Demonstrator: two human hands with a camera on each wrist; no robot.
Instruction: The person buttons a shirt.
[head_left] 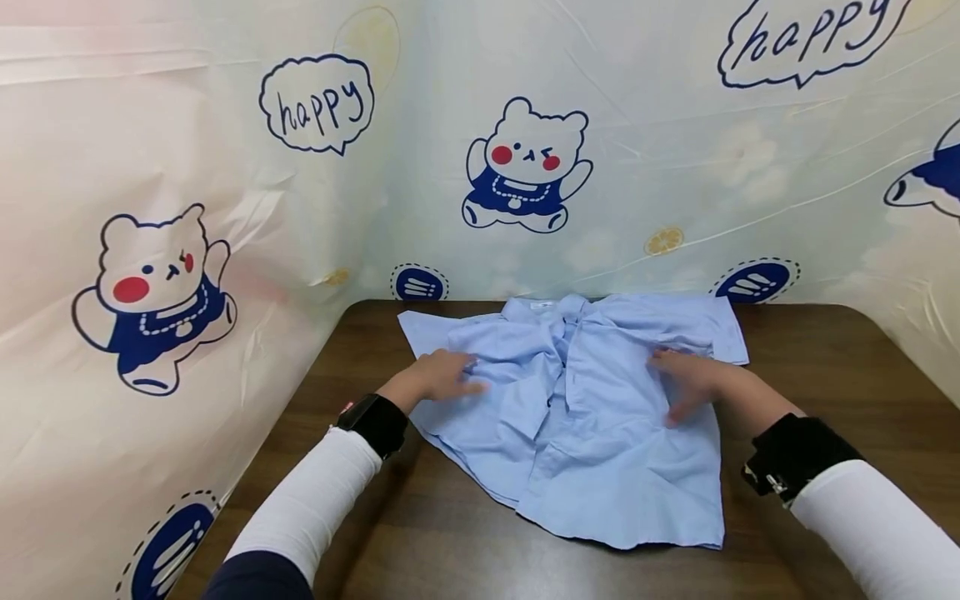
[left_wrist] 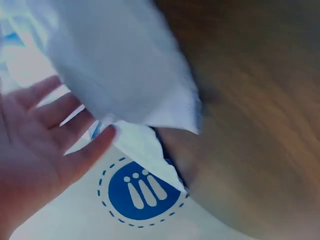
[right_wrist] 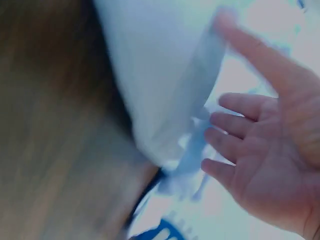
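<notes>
A light blue short-sleeved shirt [head_left: 600,467] lies front up on the table, its collar [head_left: 543,308] toward the far edge and its hem toward me. Creases run across the chest, and the front placket is bunched near the middle. My left hand [head_left: 442,375] is over the shirt's left side below that sleeve, fingers extended and apart. Over the opposite side is my right hand [head_left: 690,382], thumb spread from the fingers. Both wrist views show extended fingers beside the shirt cloth, with neither the left palm [left_wrist: 35,140] nor the right palm [right_wrist: 270,160] gripping it.
The brown wooden table [head_left: 450,542] has rounded far corners. Behind it and along the left hangs a pale printed curtain [head_left: 420,167] with bears and "happy" bubbles, close against the table's edges. Black wrist straps [head_left: 798,454] sit over white sleeves.
</notes>
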